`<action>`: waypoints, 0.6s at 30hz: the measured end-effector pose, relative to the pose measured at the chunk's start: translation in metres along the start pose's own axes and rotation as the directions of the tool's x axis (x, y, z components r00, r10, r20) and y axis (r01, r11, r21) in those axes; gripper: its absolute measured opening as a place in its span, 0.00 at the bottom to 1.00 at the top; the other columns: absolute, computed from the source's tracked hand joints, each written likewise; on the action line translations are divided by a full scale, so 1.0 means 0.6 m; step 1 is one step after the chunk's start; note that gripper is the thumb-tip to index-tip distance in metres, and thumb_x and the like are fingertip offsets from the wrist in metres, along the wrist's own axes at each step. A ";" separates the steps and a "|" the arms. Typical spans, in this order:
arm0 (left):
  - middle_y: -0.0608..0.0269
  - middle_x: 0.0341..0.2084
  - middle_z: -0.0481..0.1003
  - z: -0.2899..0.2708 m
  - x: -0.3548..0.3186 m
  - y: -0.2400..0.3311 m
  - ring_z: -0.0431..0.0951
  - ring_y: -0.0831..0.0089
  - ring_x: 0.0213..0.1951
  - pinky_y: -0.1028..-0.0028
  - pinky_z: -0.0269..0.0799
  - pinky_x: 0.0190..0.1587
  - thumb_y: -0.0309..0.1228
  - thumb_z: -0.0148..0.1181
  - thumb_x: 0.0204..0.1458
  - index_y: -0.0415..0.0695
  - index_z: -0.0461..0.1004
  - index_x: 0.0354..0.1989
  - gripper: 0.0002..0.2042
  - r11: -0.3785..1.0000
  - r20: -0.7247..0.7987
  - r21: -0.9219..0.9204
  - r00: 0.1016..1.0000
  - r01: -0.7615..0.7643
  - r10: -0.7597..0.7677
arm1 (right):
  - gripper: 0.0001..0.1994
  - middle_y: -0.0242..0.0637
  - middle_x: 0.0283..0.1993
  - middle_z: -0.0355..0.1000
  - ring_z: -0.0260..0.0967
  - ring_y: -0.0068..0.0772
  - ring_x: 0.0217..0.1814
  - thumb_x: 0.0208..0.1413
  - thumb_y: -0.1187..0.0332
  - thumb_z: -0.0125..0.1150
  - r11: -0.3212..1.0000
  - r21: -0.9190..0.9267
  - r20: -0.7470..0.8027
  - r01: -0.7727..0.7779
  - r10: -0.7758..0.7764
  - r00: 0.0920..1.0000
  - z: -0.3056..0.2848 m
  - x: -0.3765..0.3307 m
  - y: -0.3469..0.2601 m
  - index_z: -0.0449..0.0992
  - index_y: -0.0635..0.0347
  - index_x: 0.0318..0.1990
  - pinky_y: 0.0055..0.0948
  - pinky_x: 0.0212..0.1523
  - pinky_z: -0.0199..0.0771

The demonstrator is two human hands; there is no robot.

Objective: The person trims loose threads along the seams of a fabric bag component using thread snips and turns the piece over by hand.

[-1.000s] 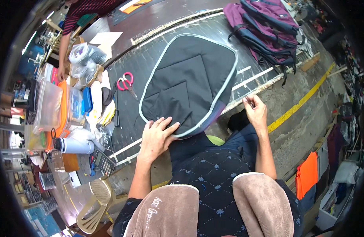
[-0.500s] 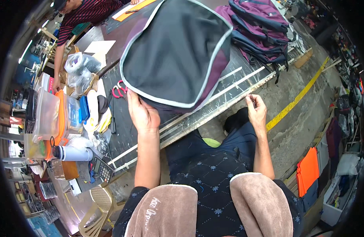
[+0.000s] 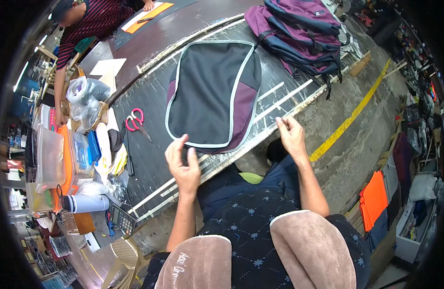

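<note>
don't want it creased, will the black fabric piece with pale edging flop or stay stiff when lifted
The fabric piece will probably sag in the middle, since its surface shows soft ripples. Its pale edging may be stiffer, as it forms a smooth curved outline. Lying fairly flat on the table, the piece seems unlikely to roll.

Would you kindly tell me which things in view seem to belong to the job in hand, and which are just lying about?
Apparently in the job:
bag piece, beside the left hand
table, beneath it

Probably just lying about:
scissors
bottle
calculator
backpack, less certain: similar purple
</note>
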State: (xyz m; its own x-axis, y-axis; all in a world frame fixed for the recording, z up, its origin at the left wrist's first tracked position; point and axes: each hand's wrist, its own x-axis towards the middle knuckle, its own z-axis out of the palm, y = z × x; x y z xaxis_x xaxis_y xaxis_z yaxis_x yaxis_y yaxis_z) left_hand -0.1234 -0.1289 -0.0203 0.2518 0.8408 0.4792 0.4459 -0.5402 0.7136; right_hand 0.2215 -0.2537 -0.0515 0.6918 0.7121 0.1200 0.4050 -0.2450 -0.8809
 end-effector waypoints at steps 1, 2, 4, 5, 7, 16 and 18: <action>0.56 0.62 0.82 0.012 0.003 0.008 0.77 0.58 0.68 0.62 0.69 0.71 0.22 0.68 0.63 0.43 0.80 0.69 0.24 0.998 0.019 0.014 0.998 -0.062 0.062 | 0.19 0.38 0.27 0.73 0.67 0.23 0.31 0.75 0.55 0.70 1.000 -0.005 0.025 -0.004 0.004 1.000 0.010 0.000 -0.008 0.81 0.65 0.41 0.35 0.35 0.71; 0.54 0.62 0.82 0.027 0.006 0.016 0.77 0.54 0.69 0.59 0.69 0.73 0.23 0.71 0.61 0.44 0.81 0.68 0.25 0.992 0.037 0.033 0.992 -0.122 0.120 | 0.18 0.40 0.28 0.75 0.69 0.26 0.30 0.74 0.55 0.70 1.000 -0.024 0.061 0.006 -0.005 0.998 0.018 -0.001 -0.025 0.81 0.65 0.41 0.36 0.36 0.72; 0.51 0.63 0.81 0.055 0.019 0.050 0.74 0.46 0.71 0.52 0.66 0.76 0.29 0.77 0.55 0.45 0.81 0.68 0.29 0.971 0.164 0.046 0.961 -0.233 0.223 | 0.18 0.42 0.28 0.75 0.70 0.30 0.30 0.73 0.56 0.70 1.000 -0.006 0.104 0.021 -0.020 0.994 0.029 -0.006 -0.036 0.80 0.64 0.40 0.37 0.36 0.73; 0.51 0.65 0.79 0.068 0.014 0.061 0.71 0.42 0.74 0.46 0.62 0.77 0.33 0.80 0.52 0.45 0.81 0.68 0.32 0.967 0.243 0.088 0.946 -0.241 0.214 | 0.18 0.42 0.28 0.75 0.70 0.30 0.30 0.73 0.56 0.70 1.000 -0.005 0.102 0.023 -0.022 0.995 0.028 -0.009 -0.044 0.80 0.64 0.40 0.37 0.36 0.73; 0.50 0.68 0.76 0.088 0.008 0.081 0.66 0.40 0.76 0.42 0.58 0.78 0.35 0.81 0.51 0.45 0.80 0.69 0.34 0.954 0.329 0.144 0.922 -0.263 0.204 | 0.17 0.43 0.28 0.75 0.70 0.33 0.29 0.73 0.57 0.71 0.999 -0.006 0.128 0.043 -0.042 0.991 0.028 -0.015 -0.055 0.79 0.64 0.39 0.39 0.36 0.74; 0.57 0.58 0.82 0.131 -0.011 0.032 0.76 0.53 0.69 0.44 0.57 0.76 0.27 0.75 0.56 0.46 0.80 0.69 0.29 0.949 0.318 0.182 0.929 -0.257 0.191 | 0.17 0.41 0.27 0.75 0.69 0.27 0.30 0.71 0.56 0.72 0.996 -0.079 0.088 -0.046 0.053 0.995 -0.002 -0.019 -0.005 0.82 0.64 0.42 0.37 0.36 0.73; 0.59 0.55 0.82 0.134 -0.002 0.030 0.77 0.53 0.68 0.45 0.58 0.76 0.23 0.70 0.58 0.48 0.83 0.65 0.24 0.970 0.307 0.104 0.935 -0.219 0.178 | 0.16 0.38 0.27 0.73 0.66 0.24 0.30 0.71 0.56 0.72 0.996 -0.076 0.068 -0.044 0.050 0.996 -0.008 -0.013 0.012 0.83 0.64 0.43 0.35 0.35 0.72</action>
State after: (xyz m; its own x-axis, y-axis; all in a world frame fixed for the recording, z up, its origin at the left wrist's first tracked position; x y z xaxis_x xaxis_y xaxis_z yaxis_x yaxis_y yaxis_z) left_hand -0.0468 -0.1369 -0.0491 0.5782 0.7005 0.4184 0.4667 -0.7046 0.5346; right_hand 0.2218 -0.2642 -0.0566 0.6685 0.7423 0.0445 0.4184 -0.3259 -0.8478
